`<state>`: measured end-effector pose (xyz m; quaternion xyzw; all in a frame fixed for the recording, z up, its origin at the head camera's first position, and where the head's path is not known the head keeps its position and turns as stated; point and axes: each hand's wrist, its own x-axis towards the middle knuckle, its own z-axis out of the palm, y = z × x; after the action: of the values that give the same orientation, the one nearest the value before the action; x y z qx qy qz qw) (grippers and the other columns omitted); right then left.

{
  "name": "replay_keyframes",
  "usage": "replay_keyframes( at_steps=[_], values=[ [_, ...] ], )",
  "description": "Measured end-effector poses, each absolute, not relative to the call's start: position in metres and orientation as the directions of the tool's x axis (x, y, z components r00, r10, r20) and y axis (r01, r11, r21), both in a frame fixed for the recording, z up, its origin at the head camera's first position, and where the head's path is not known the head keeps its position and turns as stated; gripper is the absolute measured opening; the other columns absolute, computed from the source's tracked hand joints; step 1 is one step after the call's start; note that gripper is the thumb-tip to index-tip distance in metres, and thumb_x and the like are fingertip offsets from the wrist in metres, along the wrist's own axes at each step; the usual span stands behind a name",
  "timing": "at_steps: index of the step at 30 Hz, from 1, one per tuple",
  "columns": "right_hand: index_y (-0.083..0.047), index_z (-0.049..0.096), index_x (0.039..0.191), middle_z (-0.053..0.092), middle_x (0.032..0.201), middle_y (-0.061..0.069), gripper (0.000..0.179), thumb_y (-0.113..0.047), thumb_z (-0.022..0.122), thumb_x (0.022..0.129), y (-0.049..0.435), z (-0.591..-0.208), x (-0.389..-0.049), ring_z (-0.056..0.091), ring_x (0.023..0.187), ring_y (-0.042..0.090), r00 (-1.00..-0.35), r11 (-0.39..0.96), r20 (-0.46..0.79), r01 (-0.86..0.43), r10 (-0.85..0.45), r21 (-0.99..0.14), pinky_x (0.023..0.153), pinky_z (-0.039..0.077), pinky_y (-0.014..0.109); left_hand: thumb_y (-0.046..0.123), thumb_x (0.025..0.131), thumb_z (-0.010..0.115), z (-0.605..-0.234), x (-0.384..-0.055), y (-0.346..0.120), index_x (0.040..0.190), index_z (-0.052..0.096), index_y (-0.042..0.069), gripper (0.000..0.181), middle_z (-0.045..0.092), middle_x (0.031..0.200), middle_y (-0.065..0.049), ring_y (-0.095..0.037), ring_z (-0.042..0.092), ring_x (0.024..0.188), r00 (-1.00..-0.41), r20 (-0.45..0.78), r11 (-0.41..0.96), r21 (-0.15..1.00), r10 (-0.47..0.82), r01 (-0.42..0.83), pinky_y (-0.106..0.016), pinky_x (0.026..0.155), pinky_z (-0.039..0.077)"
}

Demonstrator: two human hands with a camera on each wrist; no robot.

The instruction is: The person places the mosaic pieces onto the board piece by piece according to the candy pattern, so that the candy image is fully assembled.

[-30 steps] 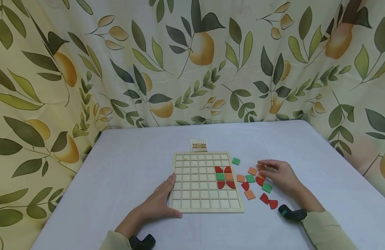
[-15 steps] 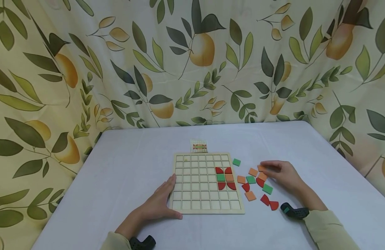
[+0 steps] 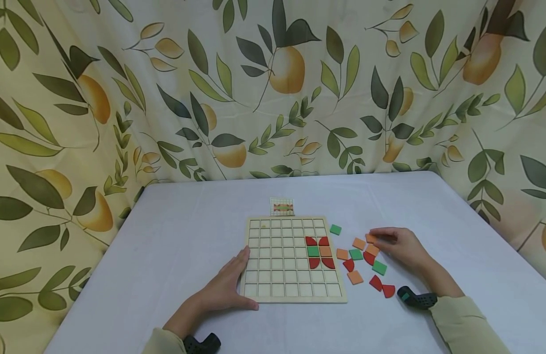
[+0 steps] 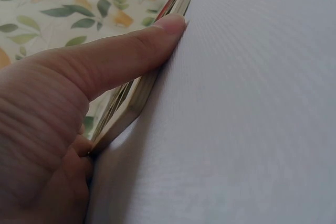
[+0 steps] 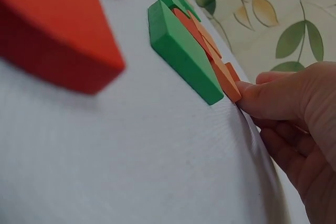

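Note:
In the head view a pale gridded board (image 3: 278, 276) lies mid-table. On its right side sit red quarter-circle tiles around a green square tile (image 3: 313, 251) and an orange one (image 3: 325, 251). My left hand (image 3: 222, 287) spans the board's near-left corner, fingers along the left edge. Its thumb (image 4: 131, 56) lies straight against the front edge in the left wrist view. To the right, my right hand (image 3: 401, 248) pinches an orange square tile (image 3: 370, 238) at the far side of the loose pile. That thumb (image 5: 273, 98) partly hides the tile in the right wrist view.
Loose green, orange and red tiles (image 3: 355, 278) lie scattered right of the board, some touching. A small pattern card (image 3: 282, 207) stands behind the board's far edge. White cloth (image 3: 189, 221) covers the table, and a leaf-patterned curtain (image 3: 273, 123) hangs behind.
My right hand has drawn its thumb and index finger together at the orange square tile and shifted slightly right. The left hand stays at the board's corner.

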<state>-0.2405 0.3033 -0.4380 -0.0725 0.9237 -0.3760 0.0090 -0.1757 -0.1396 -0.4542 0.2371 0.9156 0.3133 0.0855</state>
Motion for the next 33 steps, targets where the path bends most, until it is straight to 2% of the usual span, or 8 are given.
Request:
replay_keyframes(
  at_steps=[18,25,33],
  values=[
    [0.003,0.058,0.120,0.058,0.118,0.020,0.041,-0.016,0.067,0.085,0.296,-0.437,-0.246,0.046,0.114,0.036,-0.994,0.676,0.025,-0.090,-0.105,-0.731,0.089,0.044,0.049,0.064,0.055,0.076,-0.453,-0.175,-0.139,0.147,0.007,0.004,0.130,0.007,0.153,-0.006,-0.017,0.006,0.138,-0.875,-0.008,0.693,0.615,0.483,0.377,-0.041,0.110,0.009],
    [0.000,0.059,0.120,0.057,0.120,0.018,0.041,-0.017,0.067,0.085,0.272,-0.434,-0.251,0.044,0.116,0.036,-0.990,0.639,0.006,-0.096,-0.142,-0.763,0.086,0.048,0.043,0.065,0.054,0.076,-0.453,-0.175,-0.139,0.147,0.007,0.005,0.131,0.006,0.153,-0.006,-0.017,0.005,0.138,-0.875,-0.006,0.693,0.613,0.483,0.379,-0.041,0.110,0.009],
    [-0.001,0.062,0.116,0.059,0.118,0.015,0.035,-0.013,0.068,0.083,0.248,-0.434,-0.253,0.045,0.118,0.035,-0.977,0.589,0.052,-0.168,-0.209,-0.790,0.088,0.045,0.047,0.065,0.054,0.075,-0.454,-0.176,-0.138,0.148,0.006,0.005,0.131,0.006,0.153,-0.006,-0.017,0.005,0.138,-0.878,-0.021,0.701,0.612,0.478,0.367,-0.040,0.110,0.009]
  ],
)
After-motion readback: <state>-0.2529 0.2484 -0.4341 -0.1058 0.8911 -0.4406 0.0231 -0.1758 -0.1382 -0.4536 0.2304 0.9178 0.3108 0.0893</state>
